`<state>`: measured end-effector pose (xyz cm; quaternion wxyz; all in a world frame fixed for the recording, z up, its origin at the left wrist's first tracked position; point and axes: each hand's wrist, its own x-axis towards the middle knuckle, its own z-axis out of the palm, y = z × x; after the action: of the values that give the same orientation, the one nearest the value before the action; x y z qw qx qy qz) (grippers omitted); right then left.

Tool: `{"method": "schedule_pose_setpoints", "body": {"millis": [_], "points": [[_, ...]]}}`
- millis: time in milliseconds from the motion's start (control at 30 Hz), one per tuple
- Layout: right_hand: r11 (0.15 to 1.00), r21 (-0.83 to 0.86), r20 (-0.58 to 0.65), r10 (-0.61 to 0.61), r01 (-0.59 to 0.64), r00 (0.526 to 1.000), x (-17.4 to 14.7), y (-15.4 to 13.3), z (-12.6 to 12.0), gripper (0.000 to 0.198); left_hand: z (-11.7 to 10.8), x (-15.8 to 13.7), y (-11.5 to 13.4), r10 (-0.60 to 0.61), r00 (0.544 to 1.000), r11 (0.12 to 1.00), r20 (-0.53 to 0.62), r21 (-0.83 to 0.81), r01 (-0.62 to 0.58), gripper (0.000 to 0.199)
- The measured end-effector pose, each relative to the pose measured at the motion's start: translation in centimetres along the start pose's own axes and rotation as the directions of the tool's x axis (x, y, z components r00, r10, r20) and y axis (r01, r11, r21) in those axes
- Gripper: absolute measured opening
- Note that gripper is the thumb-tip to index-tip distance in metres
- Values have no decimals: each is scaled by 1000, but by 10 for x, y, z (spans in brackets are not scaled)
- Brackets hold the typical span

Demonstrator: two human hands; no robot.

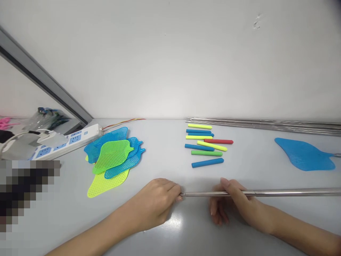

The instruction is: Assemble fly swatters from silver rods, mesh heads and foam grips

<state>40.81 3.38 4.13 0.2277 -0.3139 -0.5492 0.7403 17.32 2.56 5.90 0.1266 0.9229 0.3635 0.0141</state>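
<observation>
My left hand is closed around the thin end of a shiny telescopic metal rod. The rod lies level above the table's front and runs out of the frame on the right. My right hand holds the rod loosely, the thumb over it and the other fingers curled below. Behind the hands lie several coloured plastic sleeves in blue, yellow, green and red. Left of them, perforated fly swatter heads in green, blue and yellow are piled up.
A blue swatter head joined to a metal shaft lies at the right. Several thin metal rods rest along the white wall. A power strip with plugs and cables stands at the left, near a plastic bag.
</observation>
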Motion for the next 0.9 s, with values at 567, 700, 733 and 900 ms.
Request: {"method": "schedule_pose_setpoints", "body": {"millis": [567,700,733,900], "points": [[985,-169,-1,27,-27,1000,-5,-4,1,59,-1,-2,1,-7,1000,1000,-26,30,8,21],[981,-193,4,16,-15,1000,-5,-5,1,59,-2,-2,2,-6,998,1000,-56,30,8,23],[979,-206,4,13,-12,1000,-6,-5,1,59,-2,-2,2,-7,998,1000,-67,29,9,23],[970,-242,-1,7,-7,1000,-7,-5,0,58,-2,-2,2,-3,997,999,-82,34,6,22]]}}
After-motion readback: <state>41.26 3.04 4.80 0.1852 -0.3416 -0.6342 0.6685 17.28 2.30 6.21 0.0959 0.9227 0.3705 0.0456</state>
